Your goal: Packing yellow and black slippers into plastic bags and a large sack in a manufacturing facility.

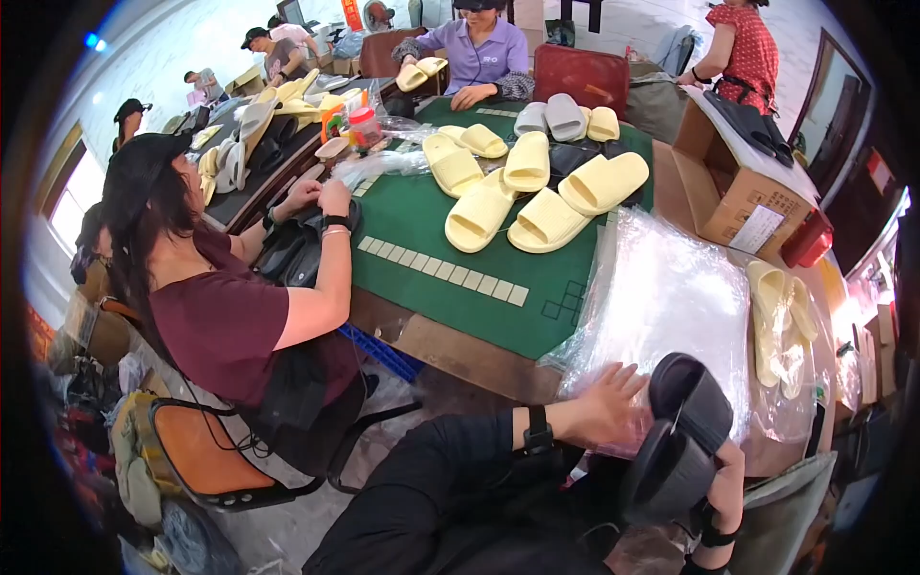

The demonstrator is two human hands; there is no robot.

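My right hand [730, 479] grips a pair of black slippers [676, 470] at the lower right, one sole turned toward the other. Beside them my left hand [609, 407] lies with its fingers spread on a stack of clear plastic bags [671, 297] at the table's near right corner. To the right of that stack, a pair of pale yellow slippers [781, 321] sits in a clear bag. Several loose yellow slippers [479, 211] are piled farther up the green-topped table [402, 302].
On my left a co-worker in a maroon top [206, 316] handles a black slipper; another in purple [484, 57] sits across, holding yellow slippers. A cardboard box [747, 187] stands at the far right. An orange chair [206, 446] is at the lower left.
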